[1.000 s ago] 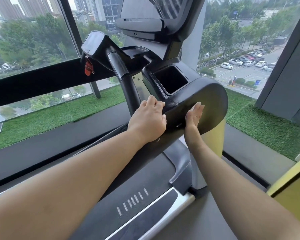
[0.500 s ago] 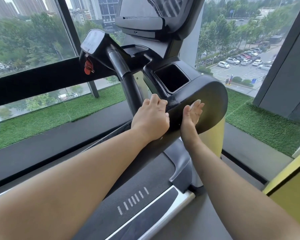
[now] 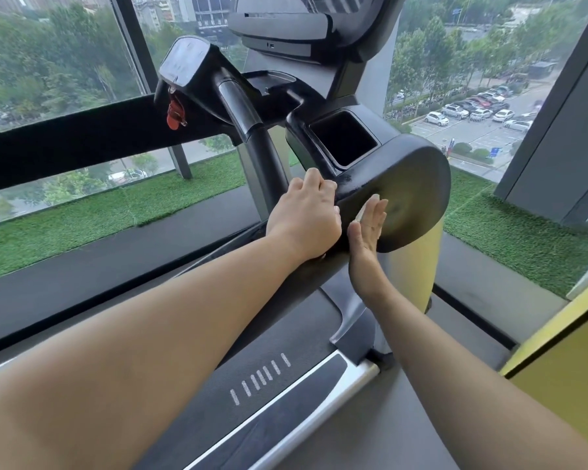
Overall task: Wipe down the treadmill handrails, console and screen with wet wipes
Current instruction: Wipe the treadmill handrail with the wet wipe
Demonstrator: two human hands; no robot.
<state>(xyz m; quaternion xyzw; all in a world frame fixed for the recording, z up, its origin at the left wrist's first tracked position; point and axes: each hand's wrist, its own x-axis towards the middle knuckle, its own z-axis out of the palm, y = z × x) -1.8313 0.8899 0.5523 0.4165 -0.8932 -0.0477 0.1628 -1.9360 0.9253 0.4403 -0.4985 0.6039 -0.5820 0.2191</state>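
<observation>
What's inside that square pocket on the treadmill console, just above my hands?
The pocket looks dark throughout, and nothing shows inside. Its near wall hides the bottom, so something small lying there could be out of sight.

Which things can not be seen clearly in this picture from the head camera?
- Wet wipe: only a white sliver shows behind the right hand, which covers it.
- Left hand: its fingers curl over the handrail end, hiding the fingertips and anything held.
- Console screen: cut off by the top edge.
- Red safety clip: blurred.
</observation>
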